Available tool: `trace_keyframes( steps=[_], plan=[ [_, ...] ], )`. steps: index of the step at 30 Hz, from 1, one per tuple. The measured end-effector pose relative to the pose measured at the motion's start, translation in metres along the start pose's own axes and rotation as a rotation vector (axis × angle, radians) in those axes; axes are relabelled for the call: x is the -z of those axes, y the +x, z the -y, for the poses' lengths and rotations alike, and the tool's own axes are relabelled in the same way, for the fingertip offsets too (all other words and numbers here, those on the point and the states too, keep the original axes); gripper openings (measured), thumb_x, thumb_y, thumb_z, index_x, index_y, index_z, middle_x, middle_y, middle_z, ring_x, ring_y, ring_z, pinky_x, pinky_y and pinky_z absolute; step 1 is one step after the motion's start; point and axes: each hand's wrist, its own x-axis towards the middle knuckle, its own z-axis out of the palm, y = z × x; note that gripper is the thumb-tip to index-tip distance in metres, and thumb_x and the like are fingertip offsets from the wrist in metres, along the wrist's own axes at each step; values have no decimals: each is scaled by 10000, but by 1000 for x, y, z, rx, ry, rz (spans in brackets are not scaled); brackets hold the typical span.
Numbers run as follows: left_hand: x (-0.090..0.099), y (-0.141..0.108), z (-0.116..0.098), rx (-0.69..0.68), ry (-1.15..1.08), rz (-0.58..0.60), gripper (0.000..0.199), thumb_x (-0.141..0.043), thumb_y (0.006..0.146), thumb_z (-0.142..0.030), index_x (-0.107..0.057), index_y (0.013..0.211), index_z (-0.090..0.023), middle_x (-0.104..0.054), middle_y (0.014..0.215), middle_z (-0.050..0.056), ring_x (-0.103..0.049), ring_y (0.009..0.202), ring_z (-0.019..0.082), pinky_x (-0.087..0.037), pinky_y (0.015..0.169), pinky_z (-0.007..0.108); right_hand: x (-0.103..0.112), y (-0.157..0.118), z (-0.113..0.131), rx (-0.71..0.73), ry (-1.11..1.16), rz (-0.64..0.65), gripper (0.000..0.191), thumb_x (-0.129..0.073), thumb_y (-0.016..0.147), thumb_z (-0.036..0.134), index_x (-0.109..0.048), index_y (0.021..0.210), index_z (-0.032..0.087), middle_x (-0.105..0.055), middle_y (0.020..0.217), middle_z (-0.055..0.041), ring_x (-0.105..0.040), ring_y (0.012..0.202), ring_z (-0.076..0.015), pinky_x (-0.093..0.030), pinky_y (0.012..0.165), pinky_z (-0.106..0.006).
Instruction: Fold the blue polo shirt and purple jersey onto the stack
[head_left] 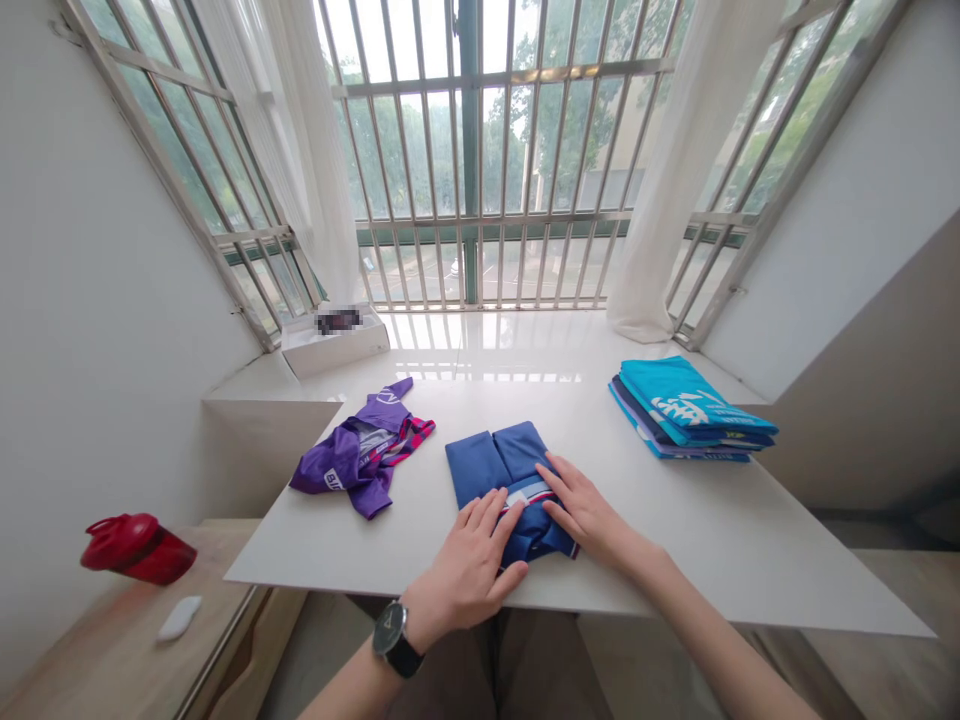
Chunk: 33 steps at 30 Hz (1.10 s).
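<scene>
A blue garment (487, 462), partly folded, lies near the front edge of the white table (637, 520). Its collar area shows a white and red stripe. My left hand (474, 562), with a black watch on the wrist, rests on the garment's lower left part, fingers spread. On the garment's right side lies my right hand (589, 508), its fingers apart and pressing on the cloth. Left of the garment is a crumpled purple shirt (337, 460) with red and dark parts. A stack of folded clothes (675, 400), turquoise on top, sits at the right.
An open white box (337, 350) stands on the window ledge at the back left. A red bottle (142, 548) and a small white object (179, 619) are on a wooden surface at the lower left. Barred windows and white curtains (664, 200) rise behind the table.
</scene>
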Motion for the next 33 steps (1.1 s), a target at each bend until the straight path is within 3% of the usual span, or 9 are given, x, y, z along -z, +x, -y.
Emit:
trace_keyframes(
  steps=[5,7,10,13,17,23,27,30,33],
  plan=[
    [-19,4,-10,98,9,-102,677,-352,996,-516,-227,1546,-141,-253,1600,154,-221,1478,288,-251,1181,496,5,5,10,-77,-30,-339,357,-522,937,463,-556,1142,173,-555,1237,-175,-519,1185,-300,-456,1001,-464],
    [-24,5,-11,121,20,-129,620,-328,1012,-464,-265,1532,-133,-284,1591,146,-251,1469,275,-263,1177,484,5,4,16,-90,-48,-365,238,-520,943,439,-560,911,207,-600,974,-109,-573,966,-269,-485,877,-430],
    [-26,7,-10,135,48,-171,535,-326,1014,-333,-323,1507,-124,-345,1566,132,-315,1441,254,-288,1166,461,5,5,21,-103,8,-275,297,-466,977,411,-494,741,233,-556,761,-32,-553,742,-207,-468,717,-348],
    [-19,13,-13,160,63,-217,472,-349,1002,-282,-433,1438,-123,-475,1482,132,-434,1355,255,-351,1123,445,7,6,22,-128,85,-217,318,-441,989,414,-493,732,233,-563,754,-22,-552,709,-190,-448,676,-314],
    [-9,32,-22,270,80,-247,430,-363,1012,-403,-579,1288,-154,-640,1258,123,-585,1127,264,-474,965,433,9,6,24,-156,135,-189,316,-433,991,407,-522,744,232,-585,778,-28,-569,742,-195,-448,694,-305],
    [-26,49,-18,232,180,-281,576,-363,992,-497,-428,1459,-165,-424,1524,112,-361,1396,305,-323,1130,495,7,1,25,-205,253,-212,329,-394,993,379,-540,738,233,-604,785,-33,-581,749,-195,-464,727,-316],
    [-32,47,-10,203,163,-229,570,-311,1005,-491,-409,1477,-187,-422,1532,80,-354,1408,281,-303,1149,482,1,-8,15,-334,368,-282,269,-423,968,421,-560,839,229,-632,813,-40,-600,744,-198,-483,730,-325],
    [-30,46,-10,201,151,-225,565,-289,1009,-491,-422,1472,-196,-431,1527,68,-357,1407,269,-296,1156,469,-6,-14,8,-486,285,-409,309,-528,896,495,-577,978,201,-657,927,-80,-614,826,-229,-488,782,-357],
    [-30,48,-15,240,158,-244,555,-270,1014,-480,-440,1463,-201,-444,1518,63,-362,1403,260,-288,1162,458,-6,-12,10,-562,142,-373,392,-509,891,530,-609,1040,182,-676,915,-93,-616,851,-252,-466,823,-382]
  ],
)
